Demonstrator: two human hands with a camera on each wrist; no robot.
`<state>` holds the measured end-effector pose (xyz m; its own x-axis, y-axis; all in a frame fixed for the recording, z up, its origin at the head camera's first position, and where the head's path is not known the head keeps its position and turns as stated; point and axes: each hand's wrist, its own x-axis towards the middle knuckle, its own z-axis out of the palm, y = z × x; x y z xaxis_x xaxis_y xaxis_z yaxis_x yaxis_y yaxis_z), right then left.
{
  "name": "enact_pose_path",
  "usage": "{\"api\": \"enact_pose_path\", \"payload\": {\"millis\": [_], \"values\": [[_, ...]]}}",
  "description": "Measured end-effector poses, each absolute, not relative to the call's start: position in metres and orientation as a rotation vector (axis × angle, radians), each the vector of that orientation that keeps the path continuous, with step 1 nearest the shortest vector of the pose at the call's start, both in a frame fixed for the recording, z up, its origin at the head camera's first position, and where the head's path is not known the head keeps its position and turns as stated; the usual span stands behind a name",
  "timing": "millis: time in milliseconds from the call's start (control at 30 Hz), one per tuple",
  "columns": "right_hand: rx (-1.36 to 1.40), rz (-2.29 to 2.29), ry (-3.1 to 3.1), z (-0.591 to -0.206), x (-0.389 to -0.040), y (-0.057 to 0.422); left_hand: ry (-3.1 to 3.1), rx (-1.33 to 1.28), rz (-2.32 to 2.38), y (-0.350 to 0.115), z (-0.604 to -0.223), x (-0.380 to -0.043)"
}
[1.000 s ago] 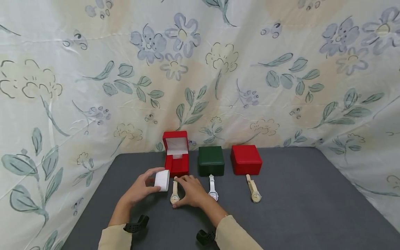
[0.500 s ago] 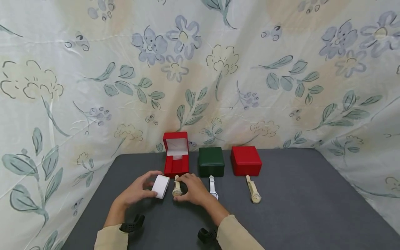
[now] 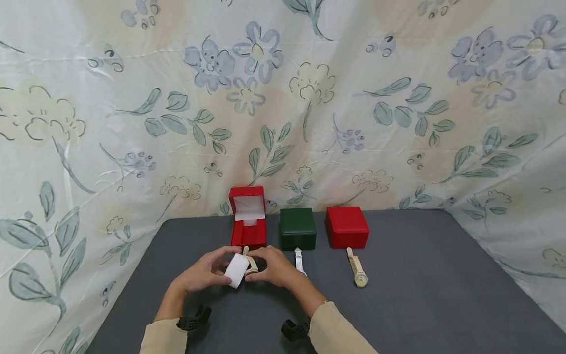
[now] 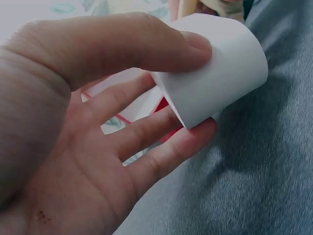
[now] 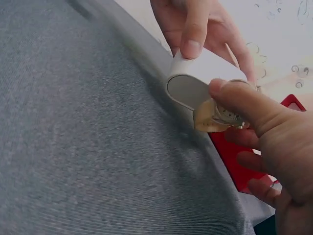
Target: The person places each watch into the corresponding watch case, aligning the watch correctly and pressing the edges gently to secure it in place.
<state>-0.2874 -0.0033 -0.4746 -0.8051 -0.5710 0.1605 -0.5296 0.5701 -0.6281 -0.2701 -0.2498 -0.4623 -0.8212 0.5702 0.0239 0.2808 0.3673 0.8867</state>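
My left hand [image 3: 203, 269] pinches a white watch cushion [image 3: 236, 270] between thumb and fingers, tilted above the dark table. In the left wrist view the thumb lies along the curved side of the cushion [image 4: 225, 73]. Close on its right, my right hand [image 3: 276, 268] pinches a cream-strapped wristwatch [image 3: 252, 266] by the dial. The right wrist view has the watch [image 5: 229, 115] right at the cushion's open end, its strap bending down and partly covering that end. Just behind both hands stands an open red watch box [image 3: 239, 233] with a white-lined lid.
A closed green box [image 3: 298, 228] and a closed red box [image 3: 347, 227] stand in a row right of the open one. Before the green box lies a white watch [image 3: 299, 259], partly behind my right hand. Another cream watch [image 3: 357, 268] lies before the red box.
The right hand has taken the cream watch up from the table. The cushion has tilted and come rightward in the left hand, so watch and cushion are now close together.
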Motion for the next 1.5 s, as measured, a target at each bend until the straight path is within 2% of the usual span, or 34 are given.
{"api": "enact_pose_path", "payload": {"millis": [333, 600, 833, 1267, 1400, 1500], "values": [[-1.0, -1.247, 2.595, -0.47, -0.289, 0.002, 2.334, 0.796, 1.503, -0.239, -0.462, -0.268], [-0.858, -1.531, 2.457, -0.468, -0.286, 0.001, 2.353, 0.758, 1.621, -0.231, -0.465, -0.269], [-0.709, -1.712, 2.388, -0.471, -0.285, -0.003, 2.475, 0.552, 1.747, -0.226, -0.465, -0.269], [-0.778, -1.906, 2.368, -0.48, -0.279, -0.002, 2.549, 0.256, 1.884, -0.218, -0.459, -0.267], [-0.777, -1.934, 2.362, -0.481, -0.28, -0.001, 2.527, 0.322, 1.864, -0.217, -0.456, -0.266], [-0.811, -1.896, 2.349, -0.48, -0.281, 0.001, 2.52, 0.481, 1.824, -0.217, -0.454, -0.266]]}}
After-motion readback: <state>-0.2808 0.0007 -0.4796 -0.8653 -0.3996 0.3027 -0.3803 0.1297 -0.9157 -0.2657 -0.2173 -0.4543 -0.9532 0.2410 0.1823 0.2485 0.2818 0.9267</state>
